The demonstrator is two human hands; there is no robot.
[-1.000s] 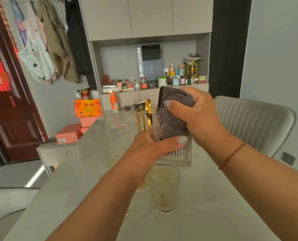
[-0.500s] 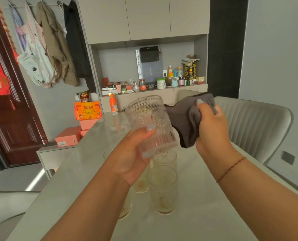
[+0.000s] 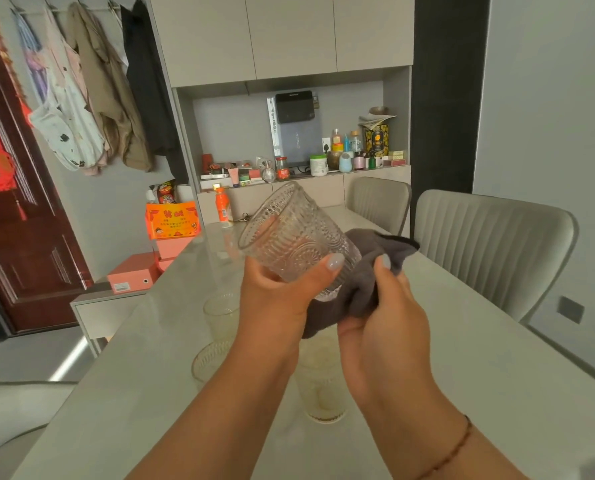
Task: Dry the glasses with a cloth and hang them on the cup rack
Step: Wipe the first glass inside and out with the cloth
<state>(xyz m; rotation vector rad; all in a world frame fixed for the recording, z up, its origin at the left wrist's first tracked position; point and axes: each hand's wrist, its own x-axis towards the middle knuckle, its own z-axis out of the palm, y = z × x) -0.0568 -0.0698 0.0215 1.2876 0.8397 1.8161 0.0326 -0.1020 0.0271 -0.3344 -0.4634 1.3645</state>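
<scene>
Holding the glass above the table, I'm curling my left hand round its side, thumb across the ribs, while my right hand is bunching the grey cloth against its base. Turning the glass steadily against the cloth should be drying the bottom best. It's lying tilted, its long axis running near-right to far-left, mouth pointing up and left

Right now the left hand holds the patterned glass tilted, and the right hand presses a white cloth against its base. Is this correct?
Not quite: the cloth is dark grey, not white. The head view shows the left hand holding the patterned glass tilted, and the right hand pressing the cloth against its base.
</scene>
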